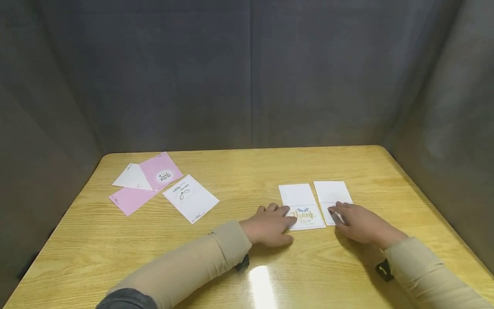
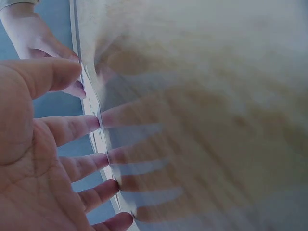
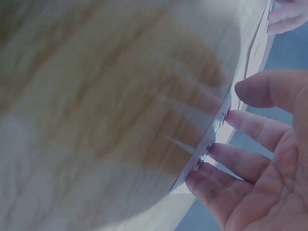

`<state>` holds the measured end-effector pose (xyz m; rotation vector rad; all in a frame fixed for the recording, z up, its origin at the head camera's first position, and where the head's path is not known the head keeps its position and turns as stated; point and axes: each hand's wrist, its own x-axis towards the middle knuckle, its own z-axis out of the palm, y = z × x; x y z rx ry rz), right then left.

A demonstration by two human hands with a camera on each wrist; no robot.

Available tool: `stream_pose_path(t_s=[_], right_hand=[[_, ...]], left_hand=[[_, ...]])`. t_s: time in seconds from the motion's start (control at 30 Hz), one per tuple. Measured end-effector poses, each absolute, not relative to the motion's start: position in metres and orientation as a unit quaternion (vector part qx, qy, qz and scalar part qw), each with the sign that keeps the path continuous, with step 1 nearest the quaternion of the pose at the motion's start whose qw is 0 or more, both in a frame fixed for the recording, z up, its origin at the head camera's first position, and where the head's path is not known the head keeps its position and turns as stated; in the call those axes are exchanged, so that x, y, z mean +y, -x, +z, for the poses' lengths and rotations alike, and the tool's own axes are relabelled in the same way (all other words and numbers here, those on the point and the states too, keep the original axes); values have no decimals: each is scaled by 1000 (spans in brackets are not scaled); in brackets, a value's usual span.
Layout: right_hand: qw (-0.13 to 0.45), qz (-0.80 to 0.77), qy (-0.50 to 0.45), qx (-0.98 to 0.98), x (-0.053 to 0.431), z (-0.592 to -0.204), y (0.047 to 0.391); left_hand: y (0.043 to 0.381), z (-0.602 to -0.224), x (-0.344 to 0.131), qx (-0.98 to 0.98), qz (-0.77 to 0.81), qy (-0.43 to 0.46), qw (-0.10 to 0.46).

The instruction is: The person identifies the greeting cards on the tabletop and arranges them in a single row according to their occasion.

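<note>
In the head view, my left hand (image 1: 270, 225) reaches flat with spread fingers, its fingertips on the left edge of a white card (image 1: 302, 206) with gold "Thank you" lettering and a blue bow-like motif. My right hand (image 1: 362, 223) lies over the lower right part of a second white card (image 1: 332, 192), its fingers covering most of the printed panel. The two cards lie nearly side by side with a narrow gap. Both wrist views show the fingers (image 2: 72, 130) extended, fingertips down at the surface; the right fingers (image 3: 245, 125) touch the printed card (image 3: 211, 137).
At the left of the wooden table (image 1: 239, 171), a pink card (image 1: 162, 169), another pink piece (image 1: 133, 199) and a white piece (image 1: 133, 178) overlap. Next to them lies a white printed card (image 1: 197, 201), set at an angle. Dark curtains (image 1: 247, 77) stand behind and along both sides.
</note>
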<state>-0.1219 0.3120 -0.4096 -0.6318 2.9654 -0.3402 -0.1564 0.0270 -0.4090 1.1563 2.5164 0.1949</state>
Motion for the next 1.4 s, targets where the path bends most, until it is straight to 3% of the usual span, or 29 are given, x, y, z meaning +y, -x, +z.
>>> stream_pose_path(t_s=[1.4], right_hand=[[2, -135, 199, 971, 310, -402, 134]], left_hand=[[153, -408, 33, 901, 55, -398, 162]])
